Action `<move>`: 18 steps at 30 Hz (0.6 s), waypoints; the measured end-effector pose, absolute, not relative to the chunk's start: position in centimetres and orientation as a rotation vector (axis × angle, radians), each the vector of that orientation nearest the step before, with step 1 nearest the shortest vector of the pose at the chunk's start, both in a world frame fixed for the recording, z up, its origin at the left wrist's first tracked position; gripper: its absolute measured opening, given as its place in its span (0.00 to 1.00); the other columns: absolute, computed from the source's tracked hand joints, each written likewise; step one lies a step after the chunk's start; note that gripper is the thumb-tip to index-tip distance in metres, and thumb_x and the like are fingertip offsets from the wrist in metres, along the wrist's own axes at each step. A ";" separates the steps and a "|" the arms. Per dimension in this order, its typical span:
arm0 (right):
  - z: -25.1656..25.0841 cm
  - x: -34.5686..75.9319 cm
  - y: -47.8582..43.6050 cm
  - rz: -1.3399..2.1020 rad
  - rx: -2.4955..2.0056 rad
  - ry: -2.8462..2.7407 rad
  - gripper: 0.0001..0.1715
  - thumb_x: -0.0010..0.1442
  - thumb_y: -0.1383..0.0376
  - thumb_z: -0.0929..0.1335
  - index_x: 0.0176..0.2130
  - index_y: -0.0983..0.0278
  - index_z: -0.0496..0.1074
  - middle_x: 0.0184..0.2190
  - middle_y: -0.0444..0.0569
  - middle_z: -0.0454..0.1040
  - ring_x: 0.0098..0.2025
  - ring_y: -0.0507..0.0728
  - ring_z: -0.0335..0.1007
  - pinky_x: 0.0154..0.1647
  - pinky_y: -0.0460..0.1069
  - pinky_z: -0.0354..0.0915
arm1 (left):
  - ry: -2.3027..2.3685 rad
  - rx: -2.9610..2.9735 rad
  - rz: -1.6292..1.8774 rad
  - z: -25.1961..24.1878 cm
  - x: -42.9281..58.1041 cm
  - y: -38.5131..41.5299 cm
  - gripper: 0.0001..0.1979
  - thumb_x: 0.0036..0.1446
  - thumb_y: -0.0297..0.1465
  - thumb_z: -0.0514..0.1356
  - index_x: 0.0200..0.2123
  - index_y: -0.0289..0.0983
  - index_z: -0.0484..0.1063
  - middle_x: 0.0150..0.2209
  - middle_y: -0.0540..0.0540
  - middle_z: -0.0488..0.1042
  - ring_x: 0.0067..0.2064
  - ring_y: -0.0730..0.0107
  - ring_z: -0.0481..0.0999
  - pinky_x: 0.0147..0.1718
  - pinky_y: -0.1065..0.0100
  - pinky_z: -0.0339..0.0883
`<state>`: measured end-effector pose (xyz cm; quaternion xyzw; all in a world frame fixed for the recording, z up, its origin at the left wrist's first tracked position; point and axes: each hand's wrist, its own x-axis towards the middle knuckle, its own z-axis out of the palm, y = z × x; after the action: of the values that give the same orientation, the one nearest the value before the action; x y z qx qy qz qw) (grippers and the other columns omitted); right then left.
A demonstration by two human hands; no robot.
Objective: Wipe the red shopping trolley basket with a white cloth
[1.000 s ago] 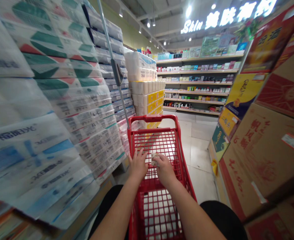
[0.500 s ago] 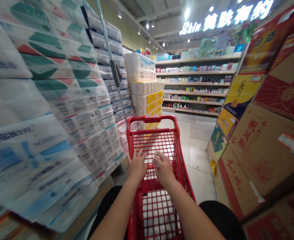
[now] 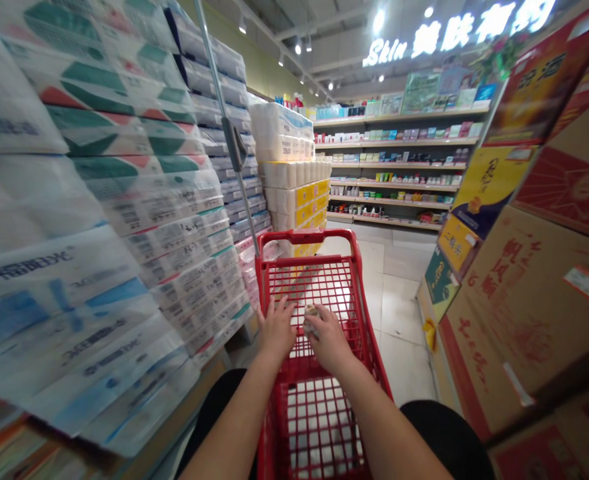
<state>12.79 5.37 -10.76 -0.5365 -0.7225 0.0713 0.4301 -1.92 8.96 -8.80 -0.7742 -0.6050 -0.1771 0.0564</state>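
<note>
Below me is a red plastic shopping cart [image 3: 361, 313] with a grid basket. My left hand [image 3: 277, 331] is over the left part of the grid, its fingers stretched out and spread, holding nothing. My right hand [image 3: 330, 341] is beside it, with fingers curled around a small crumpled whitish-brown wad [image 3: 311, 325]. The wad looks like paper or tissue, though its kind is not clear. Whether either hand touches the grid, I cannot tell. A thin metal pole [image 3: 219, 87] with a grey clamp rises at the cart's far left corner.
Tall stacks of wrapped tissue packs [image 3: 174, 220] line the left side. On the right, cardboard cartons [image 3: 519, 287] are piled up. Between them a pale tiled floor [image 3: 399, 320] leads to shelves [image 3: 389, 167] of small boxes and bottles. Toilet roll packs [image 3: 294, 180] stand ahead left.
The view has shifted very slightly, and the side stacks appear a little nearer. My right hand has moved a touch left with the wad; the left hand looks nearly the same.
</note>
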 end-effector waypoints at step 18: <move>-10.4 14.1 6.2 0.103 -1.453 -1.587 0.25 0.57 0.78 0.62 0.51 0.65 0.71 0.46 0.53 0.74 0.47 0.59 0.67 0.50 0.54 0.66 | -1.852 -2.358 -0.528 -8.5 -1.8 8.8 0.28 0.51 0.27 0.58 0.57 0.44 0.66 0.65 0.49 0.58 0.67 0.49 0.50 0.64 0.38 0.37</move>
<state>14.08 6.24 -10.37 -0.5938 -0.6487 0.0419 0.4742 -1.85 8.82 -8.46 -0.7737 -0.6075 -0.1732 0.0485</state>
